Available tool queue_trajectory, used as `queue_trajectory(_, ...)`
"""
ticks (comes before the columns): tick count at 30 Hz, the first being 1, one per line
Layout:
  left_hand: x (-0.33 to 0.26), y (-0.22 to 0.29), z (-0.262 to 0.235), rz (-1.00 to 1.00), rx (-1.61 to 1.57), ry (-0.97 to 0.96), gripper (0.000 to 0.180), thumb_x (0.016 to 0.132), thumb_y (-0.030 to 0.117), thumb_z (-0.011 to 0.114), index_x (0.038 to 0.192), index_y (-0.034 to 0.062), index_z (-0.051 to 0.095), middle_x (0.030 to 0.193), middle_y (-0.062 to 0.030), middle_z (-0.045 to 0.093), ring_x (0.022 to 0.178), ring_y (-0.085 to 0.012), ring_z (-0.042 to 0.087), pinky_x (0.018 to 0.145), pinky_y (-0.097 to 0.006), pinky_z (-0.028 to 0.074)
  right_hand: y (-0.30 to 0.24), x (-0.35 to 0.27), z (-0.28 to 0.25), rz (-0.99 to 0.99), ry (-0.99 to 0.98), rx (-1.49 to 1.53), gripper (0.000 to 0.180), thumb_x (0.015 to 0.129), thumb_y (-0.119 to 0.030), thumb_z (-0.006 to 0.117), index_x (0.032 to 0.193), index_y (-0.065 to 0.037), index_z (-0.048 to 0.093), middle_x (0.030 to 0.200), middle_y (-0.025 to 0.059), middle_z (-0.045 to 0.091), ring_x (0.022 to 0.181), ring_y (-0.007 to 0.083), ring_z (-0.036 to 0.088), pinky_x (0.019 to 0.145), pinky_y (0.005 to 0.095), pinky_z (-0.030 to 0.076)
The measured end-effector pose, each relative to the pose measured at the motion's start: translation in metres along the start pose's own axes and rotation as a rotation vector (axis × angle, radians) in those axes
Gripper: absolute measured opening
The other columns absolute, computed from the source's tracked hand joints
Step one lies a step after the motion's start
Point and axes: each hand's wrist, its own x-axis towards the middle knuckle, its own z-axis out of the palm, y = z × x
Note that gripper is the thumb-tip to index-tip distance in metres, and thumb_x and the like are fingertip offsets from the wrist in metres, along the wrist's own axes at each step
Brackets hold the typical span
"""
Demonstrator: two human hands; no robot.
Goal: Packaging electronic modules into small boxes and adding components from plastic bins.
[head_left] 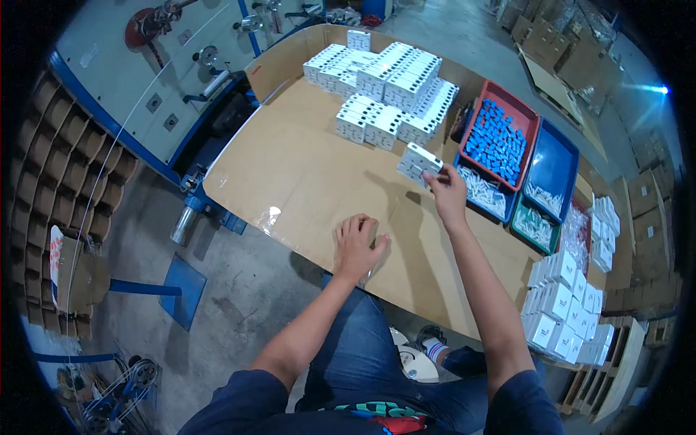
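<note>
My right hand (449, 194) grips a small white rectangular block (419, 164) by its right end, thumb and fingers pinching it. The block is tilted above the cardboard surface, and dark marks show along its top edge. Fingers spread, my left hand (357, 250) rests near the front edge of the cardboard, with nothing seen in it. Beyond the held block stand rows of similar white blocks (368, 119), some stacked in higher layers (400, 72).
Right of the blocks are a red tray (536, 119) of blue pieces (499, 141), blue trays (562, 152) with white pieces, and a green tray (554, 243). White boxes (562, 301) are stacked at the right. Cardboard walls (449, 61) border the table's far side; a machine (145, 80) stands left.
</note>
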Motion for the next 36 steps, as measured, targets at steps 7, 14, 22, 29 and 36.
queue_trajectory(7, 0.003, -0.008, -0.014, -0.008, 0.003, -0.011, 0.038, 0.085, 0.035, 0.074, 0.113, 0.0111, 0.068, 0.122, -0.0085, 0.059, 0.123, -0.0285, 0.05, 0.105, -0.046, 0.035, 0.023, 0.062, 0.059, -0.095, 0.232, -0.111, 0.034, 0.086, -0.013, 0.081, 0.114, 0.0, 0.067, 0.095, 0.0139, 0.075, 0.085, 0.0225, 0.073, 0.076, 0.0348, 0.056)
queue_trajectory(14, 0.01, 0.001, -0.007, 0.006, -0.007, -0.011, 0.039, 0.084, 0.034, 0.072, 0.115, 0.01, 0.067, 0.121, -0.0095, 0.058, 0.123, -0.0283, 0.051, 0.104, -0.046, 0.037, 0.083, 0.096, 0.062, -0.063, 0.359, -0.161, 0.029, 0.085, -0.011, 0.08, 0.107, -0.001, 0.065, 0.096, 0.014, 0.074, 0.087, 0.0261, 0.073, 0.079, 0.037, 0.055)
queue_trajectory(22, 0.009, -0.002, -0.008, -0.029, -0.012, -0.018, 0.036, 0.083, 0.033, 0.074, 0.112, 0.011, 0.068, 0.122, -0.0087, 0.06, 0.123, -0.0285, 0.051, 0.107, -0.047, 0.035, 0.069, 0.102, 0.082, -0.011, 0.375, -0.115, 0.031, 0.086, -0.014, 0.082, 0.106, 0.0, 0.062, 0.097, 0.0135, 0.071, 0.089, 0.0251, 0.07, 0.081, 0.0385, 0.054)
queue_trajectory(29, 0.01, 0.001, -0.005, -0.019, 0.005, -0.004, 0.036, 0.083, 0.033, 0.074, 0.111, 0.0118, 0.068, 0.12, -0.0083, 0.06, 0.122, -0.0283, 0.051, 0.105, -0.047, 0.035, 0.066, 0.108, 0.079, -0.028, 0.389, -0.235, 0.031, 0.085, -0.016, 0.083, 0.098, -0.002, 0.059, 0.09, 0.0125, 0.067, 0.082, 0.027, 0.066, 0.078, 0.04, 0.052)
queue_trajectory(36, 0.009, 0.001, -0.002, -0.016, 0.033, -0.012, 0.036, 0.083, 0.031, 0.074, 0.112, 0.0118, 0.068, 0.121, -0.0084, 0.06, 0.123, -0.0283, 0.052, 0.104, -0.046, 0.036, 0.072, 0.096, 0.076, -0.081, 0.408, -0.19, 0.028, 0.085, -0.016, 0.082, 0.095, -0.002, 0.06, 0.085, 0.0117, 0.066, 0.079, 0.0276, 0.065, 0.075, 0.0395, 0.052)
